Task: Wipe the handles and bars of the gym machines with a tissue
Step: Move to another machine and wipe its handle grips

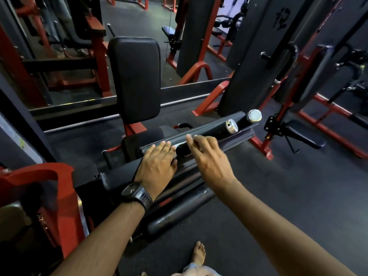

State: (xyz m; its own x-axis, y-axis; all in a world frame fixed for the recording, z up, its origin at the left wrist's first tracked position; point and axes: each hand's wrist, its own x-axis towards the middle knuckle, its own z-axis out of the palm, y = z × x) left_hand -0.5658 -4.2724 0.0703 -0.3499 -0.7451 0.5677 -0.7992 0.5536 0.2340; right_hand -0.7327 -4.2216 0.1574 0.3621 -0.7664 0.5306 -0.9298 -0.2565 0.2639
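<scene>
Mid-wipe on the black bar [209,129], to judge by the pose. Brace with the left hand [157,166] laid flat on the near stretch of the bar, fingers [163,145] straight and close together, pressing down and gripping nothing. Find the right hand [209,156] just beside those fingertips, knuckles bent, fingers curled down over the bar, one finger poking forward. Cannot tell whether pinching anything: no tissue plainly in view, only a pale sliver at the curled fingertips [199,139] and a pale streak between the two hands, both too small to name.

If bunched under the right fingers, spread the tissue wider first. Wrap round the bar rather than dabbing the top. Draw away from the left fingertips toward the chrome caps [231,126] just beyond the right fingers, in one long stroke, then roll the wrist to catch the underside. Press lightly enough not to tear thin paper on the frame edge [235,143] just below the fingers. Afterwards lift the left hand and cover the stretch beneath its palm, easily missed.

Skip the back pad [135,76], well beyond the fingertips: neither handle nor bar. Mind the bare foot [198,253] behind the wrists when shuffling along.
</scene>
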